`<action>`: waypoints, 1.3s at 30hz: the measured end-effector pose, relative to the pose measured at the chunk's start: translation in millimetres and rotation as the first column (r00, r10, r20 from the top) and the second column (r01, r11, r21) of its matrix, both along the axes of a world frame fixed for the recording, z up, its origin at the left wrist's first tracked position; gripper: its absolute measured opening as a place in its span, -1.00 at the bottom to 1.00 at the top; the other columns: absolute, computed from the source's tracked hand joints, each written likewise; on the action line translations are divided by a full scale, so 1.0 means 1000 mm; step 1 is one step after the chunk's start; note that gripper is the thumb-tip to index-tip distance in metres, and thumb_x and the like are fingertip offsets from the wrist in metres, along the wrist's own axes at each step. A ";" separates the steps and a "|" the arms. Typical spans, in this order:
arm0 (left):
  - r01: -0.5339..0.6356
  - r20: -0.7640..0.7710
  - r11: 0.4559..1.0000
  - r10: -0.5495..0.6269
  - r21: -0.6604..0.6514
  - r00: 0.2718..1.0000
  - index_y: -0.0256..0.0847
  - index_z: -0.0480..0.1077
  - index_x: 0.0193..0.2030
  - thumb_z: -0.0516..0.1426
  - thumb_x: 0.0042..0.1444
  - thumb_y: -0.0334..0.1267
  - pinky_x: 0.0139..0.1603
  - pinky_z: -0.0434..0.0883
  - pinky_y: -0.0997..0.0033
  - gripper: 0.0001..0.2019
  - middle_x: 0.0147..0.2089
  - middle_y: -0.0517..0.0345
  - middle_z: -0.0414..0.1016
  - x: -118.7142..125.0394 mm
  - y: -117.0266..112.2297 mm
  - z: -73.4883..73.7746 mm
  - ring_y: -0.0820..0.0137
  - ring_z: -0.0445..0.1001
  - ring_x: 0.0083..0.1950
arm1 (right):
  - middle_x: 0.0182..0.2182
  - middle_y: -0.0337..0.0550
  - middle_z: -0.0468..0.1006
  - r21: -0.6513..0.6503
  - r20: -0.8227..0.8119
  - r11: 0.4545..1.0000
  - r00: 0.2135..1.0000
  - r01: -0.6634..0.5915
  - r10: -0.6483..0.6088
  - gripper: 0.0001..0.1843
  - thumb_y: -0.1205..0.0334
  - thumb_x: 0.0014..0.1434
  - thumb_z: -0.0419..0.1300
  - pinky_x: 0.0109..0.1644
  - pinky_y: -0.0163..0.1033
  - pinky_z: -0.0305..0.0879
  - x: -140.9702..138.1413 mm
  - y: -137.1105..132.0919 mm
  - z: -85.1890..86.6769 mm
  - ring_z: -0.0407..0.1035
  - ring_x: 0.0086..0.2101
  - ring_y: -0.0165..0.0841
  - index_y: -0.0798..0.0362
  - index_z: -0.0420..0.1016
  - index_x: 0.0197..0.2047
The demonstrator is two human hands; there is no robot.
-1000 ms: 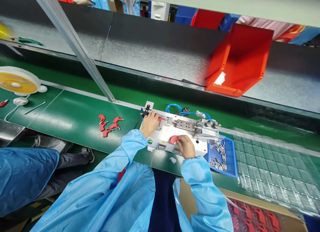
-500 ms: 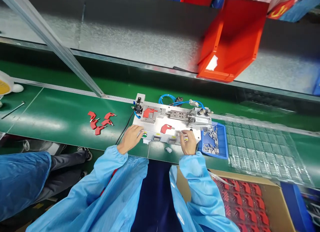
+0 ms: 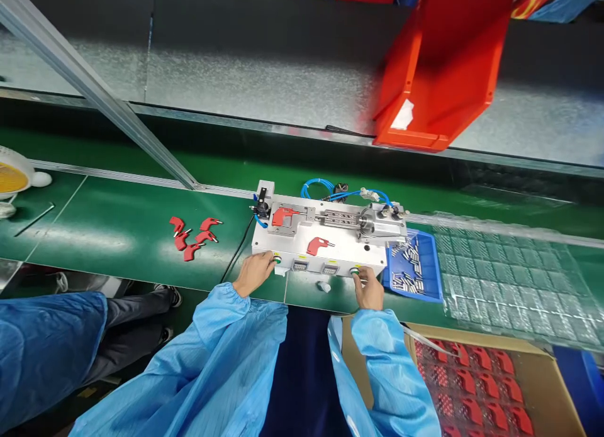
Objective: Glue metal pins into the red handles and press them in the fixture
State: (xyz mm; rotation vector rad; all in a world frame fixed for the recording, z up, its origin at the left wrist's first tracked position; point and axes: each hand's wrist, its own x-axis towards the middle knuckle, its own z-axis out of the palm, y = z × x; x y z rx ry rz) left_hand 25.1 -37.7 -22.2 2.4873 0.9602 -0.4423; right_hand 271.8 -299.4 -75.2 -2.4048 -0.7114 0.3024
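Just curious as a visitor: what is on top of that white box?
On the white box: a slotted red part at back left, a loose red part mid-plate, and a metal cylinder with blue hoses. What lies beneath them is covered.

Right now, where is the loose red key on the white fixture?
In the head view, the loose red key lies on the white fixture, between the left hand and right hand, nearer the person than the other red key.

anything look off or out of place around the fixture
Mostly tidy. A small white piece lies loose on the green belt just in front of the fixture, and one red handle lies loose on its top plate.
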 end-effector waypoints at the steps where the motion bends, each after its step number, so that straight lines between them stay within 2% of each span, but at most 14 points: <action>1: -0.012 -0.011 1.000 0.012 0.016 1.000 -0.14 0.46 0.02 0.05 0.45 -0.19 -0.12 0.40 0.34 -0.81 -0.02 -0.01 0.68 0.002 -0.003 0.001 0.19 0.65 -0.01 | -0.34 -0.10 0.66 -0.024 0.009 1.000 1.000 0.011 -0.010 -0.77 -0.01 0.21 0.17 -0.26 -0.13 0.47 0.002 0.000 -0.001 0.56 -0.35 -0.17 -0.07 0.45 -0.16; 5: -0.062 -0.051 0.997 0.065 0.052 0.997 -0.18 0.45 0.05 0.01 0.47 -0.20 -0.12 0.43 0.31 -0.77 0.02 -0.09 0.65 0.007 -0.012 0.008 0.17 0.65 -0.02 | -0.38 -0.12 0.64 -0.122 0.022 0.992 0.999 0.042 -0.040 -0.82 0.04 0.17 0.20 -0.33 -0.18 0.35 0.007 0.002 -0.001 0.54 -0.37 -0.18 -0.08 0.42 -0.21; 10: 0.000 -0.010 1.000 0.000 0.017 1.000 -0.23 0.46 0.02 -0.02 0.48 -0.18 -0.08 0.46 0.24 -0.74 -0.06 -0.12 0.64 0.018 -0.016 0.030 0.12 0.64 -0.04 | -0.32 -0.13 0.62 -0.158 -0.058 0.987 0.998 -0.031 0.022 -0.75 0.06 0.10 0.21 -0.22 -0.15 0.38 0.009 0.006 0.009 0.55 -0.29 -0.18 -0.08 0.34 -0.17; 15: 0.135 0.294 0.988 -0.153 0.078 0.944 -0.19 0.38 0.14 0.10 0.42 -0.12 0.03 0.49 0.23 -0.73 0.10 -0.11 0.49 0.070 -0.030 0.044 0.14 0.55 0.10 | -0.28 -0.07 0.60 -0.167 -0.100 0.986 0.995 -0.017 0.000 -0.62 -0.11 0.08 0.22 -0.20 -0.11 0.38 0.005 0.015 0.017 0.54 -0.24 -0.13 -0.07 0.26 -0.16; 19: 0.174 0.344 0.983 -0.183 0.058 0.921 -0.20 0.37 0.17 0.13 0.34 -0.31 -0.02 0.54 0.22 -0.72 0.10 -0.09 0.42 0.105 -0.034 0.037 0.15 0.53 0.07 | -0.31 -0.04 0.61 -0.147 -0.097 0.988 0.994 0.040 -0.054 -0.55 -0.23 0.09 0.18 -0.15 -0.05 0.39 0.004 0.017 0.013 0.55 -0.24 -0.08 -0.07 0.25 -0.16; 22: 0.137 0.454 0.991 -0.119 -0.007 0.883 -0.17 0.40 0.14 0.13 0.29 -0.33 -0.05 0.56 0.23 -0.71 0.11 -0.04 0.44 0.087 -0.030 0.018 0.20 0.55 0.01 | -0.33 -0.03 0.63 -0.109 -0.120 0.992 0.990 0.065 -0.078 -0.50 -0.29 0.04 0.17 -0.12 -0.01 0.42 0.006 0.015 0.006 0.56 -0.25 -0.04 -0.08 0.24 -0.17; 25: -0.062 0.634 0.982 0.161 -0.176 0.756 -0.14 0.46 0.03 0.19 0.23 -0.32 -0.01 0.56 0.28 -0.77 0.03 0.04 0.51 0.030 -0.027 -0.007 0.28 0.56 -0.06 | -0.31 -0.02 0.65 -0.055 -0.170 0.998 0.984 0.042 -0.051 -0.47 -0.31 -0.01 0.18 -0.11 0.02 0.46 0.003 0.014 0.005 0.58 -0.21 -0.02 -0.09 0.23 -0.17; 26: -0.169 0.670 0.948 0.311 -0.270 0.674 -0.13 0.48 -0.04 0.20 0.21 -0.33 0.00 0.56 0.30 -0.82 -0.05 0.09 0.54 0.007 -0.024 -0.016 0.32 0.56 -0.10 | -0.30 -0.01 0.65 -0.041 -0.184 0.999 0.982 0.035 -0.042 -0.46 -0.31 -0.01 0.18 -0.10 0.02 0.47 0.001 0.014 0.006 0.58 -0.19 -0.02 -0.08 0.23 -0.16; 27: -0.304 0.673 0.870 0.493 -0.389 0.551 -0.13 0.49 -0.12 0.22 0.19 -0.32 0.00 0.56 0.33 -0.87 -0.16 0.14 0.55 -0.017 -0.020 -0.024 0.36 0.56 -0.17 | -0.28 -0.01 0.65 -0.036 -0.196 0.999 0.980 0.032 -0.038 -0.45 -0.31 -0.02 0.19 -0.10 0.02 0.48 -0.001 0.015 0.008 0.58 -0.17 -0.01 -0.08 0.23 -0.16; 28: -0.446 0.642 0.744 0.662 -0.498 0.387 -0.14 0.50 -0.19 0.28 0.14 -0.30 -0.05 0.56 0.35 -0.90 -0.25 0.18 0.54 -0.039 -0.013 -0.033 0.38 0.55 -0.23 | -0.27 0.00 0.65 -0.040 -0.200 0.998 0.979 0.040 -0.047 -0.45 -0.31 -0.03 0.19 -0.09 0.03 0.48 -0.003 0.016 0.009 0.58 -0.16 -0.01 -0.08 0.23 -0.15; 29: -0.524 0.617 0.673 0.722 -0.522 0.312 -0.15 0.48 -0.22 0.28 0.15 -0.25 -0.10 0.57 0.36 -0.90 -0.28 0.18 0.53 -0.058 -0.005 -0.041 0.39 0.55 -0.27 | -0.27 0.01 0.65 -0.052 -0.200 0.997 0.978 0.054 -0.063 -0.45 -0.30 -0.03 0.18 -0.08 0.03 0.47 -0.005 0.017 0.010 0.58 -0.16 -0.01 -0.08 0.23 -0.15; 32: -0.702 0.559 0.473 0.819 -0.532 0.128 -0.19 0.40 -0.28 0.24 0.19 -0.15 -0.22 0.58 0.33 -0.83 -0.35 0.19 0.46 -0.099 0.025 -0.063 0.40 0.52 -0.36 | -0.28 -0.02 0.63 -0.091 -0.177 0.991 0.978 0.095 -0.110 -0.46 -0.30 -0.04 0.18 -0.11 0.03 0.45 -0.005 0.022 0.010 0.55 -0.24 -0.05 -0.08 0.21 -0.18; 35: -0.826 0.521 0.270 0.853 -0.495 -0.033 -0.19 0.36 -0.30 0.19 0.22 -0.14 -0.24 0.58 0.28 -0.81 -0.40 0.23 0.39 -0.115 0.055 -0.079 0.40 0.49 -0.38 | -0.34 -0.08 0.61 -0.084 -0.160 0.993 0.982 0.083 -0.096 -0.46 -0.31 -0.05 0.20 -0.17 0.00 0.41 -0.002 0.024 0.007 0.49 -0.36 -0.13 -0.09 0.19 -0.21; 39: -0.910 0.492 0.123 0.865 -0.396 -0.097 -0.19 0.36 -0.32 0.17 0.19 -0.24 -0.12 0.57 0.22 -0.90 -0.38 0.18 0.41 -0.119 0.075 -0.087 0.33 0.53 -0.28 | -0.32 -0.07 0.62 -0.012 -0.191 1.000 0.981 0.025 -0.027 -0.45 -0.30 -0.04 0.22 -0.17 -0.02 0.45 0.001 0.019 0.007 0.51 -0.31 -0.13 -0.07 0.25 -0.18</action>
